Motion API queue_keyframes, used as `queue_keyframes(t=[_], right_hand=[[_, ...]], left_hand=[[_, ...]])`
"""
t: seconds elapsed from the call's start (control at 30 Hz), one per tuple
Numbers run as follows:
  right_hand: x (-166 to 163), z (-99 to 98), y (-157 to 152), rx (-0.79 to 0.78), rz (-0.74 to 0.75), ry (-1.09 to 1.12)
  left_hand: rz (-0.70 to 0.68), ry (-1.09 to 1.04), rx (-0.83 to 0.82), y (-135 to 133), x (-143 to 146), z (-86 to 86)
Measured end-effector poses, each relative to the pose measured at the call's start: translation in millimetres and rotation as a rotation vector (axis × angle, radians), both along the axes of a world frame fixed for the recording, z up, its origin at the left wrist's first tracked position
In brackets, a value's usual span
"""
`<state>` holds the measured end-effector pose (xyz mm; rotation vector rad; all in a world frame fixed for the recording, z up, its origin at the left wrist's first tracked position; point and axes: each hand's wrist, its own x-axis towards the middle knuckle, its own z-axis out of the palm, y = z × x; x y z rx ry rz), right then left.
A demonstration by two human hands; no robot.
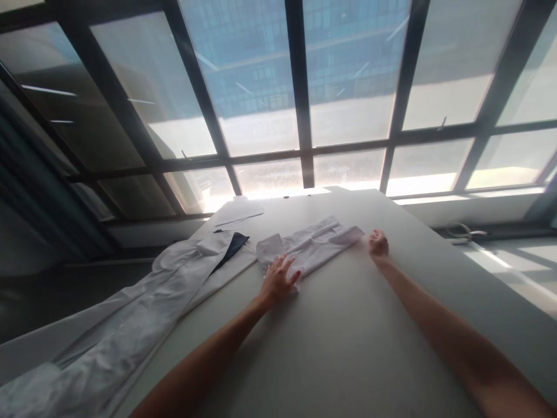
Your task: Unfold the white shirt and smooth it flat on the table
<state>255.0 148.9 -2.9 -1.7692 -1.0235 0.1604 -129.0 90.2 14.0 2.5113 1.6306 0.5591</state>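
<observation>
A folded white garment [319, 241], looking like a shirt, lies crosswise on the white table [348, 331]. My left hand [279, 280] rests on its near left part, fingers spread and palm down. Just past the garment's right end, my right hand [378, 242] is closed, its fingers curled inward. Whether those fingers pinch anything is hidden. Left of the folded piece, a long heap of white clothing [143, 302] runs along the table's left side, with a dark navy patch of cloth [232, 249] showing at its top.
White sheets, perhaps paper [239, 212], lie at the far left of the tabletop. Tall windows with dark frames [307, 133] stand behind the table. A dark curtain [39, 186] hangs at left. On the right, a coiled pale cable or hose [461, 232] lies beyond the table edge.
</observation>
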Motion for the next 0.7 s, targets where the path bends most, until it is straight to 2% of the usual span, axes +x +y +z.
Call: queue_keyframes(t=[0.07,0.2,0.3,0.37,0.47,0.57,0.63,0.7], right_hand=[[-15.1,-9.1,-9.0,-0.028,-0.007,-0.076],[-74.8,-22.2,-28.9,-0.086,0.159,-0.329],[-118.3,-26.3,-45.1,-0.158,0.271,-0.435],[-133.9,-25.5,-51.9,-0.196,0.346,-0.498],[-133.6,-19.4,-53.4,-0.265,0.459,-0.566],[-119.2,-12.2,-49.2,-0.315,0.551,-0.582],[-111.2,-9.7,-46.5,-0.343,0.550,-0.570],[-107.2,-8.9,-45.2,-0.369,0.523,-0.556]], left_hand=[[0.060,-0.007,-0.008,9.4,6.1,-1.6],[0.089,-0.073,-0.041,27.4,28.2,-7.2],[0.066,-0.292,-0.025,40.7,63.7,-10.2],[0.030,-0.464,0.000,46.7,91.1,-11.0],[-0.132,-0.570,-0.026,47.4,119.2,-11.9],[-0.366,-0.550,-0.069,41.6,120.5,-14.0],[-0.405,-0.499,-0.035,38.6,111.6,-15.7],[-0.368,-0.381,0.021,37.8,102.0,-17.0]])
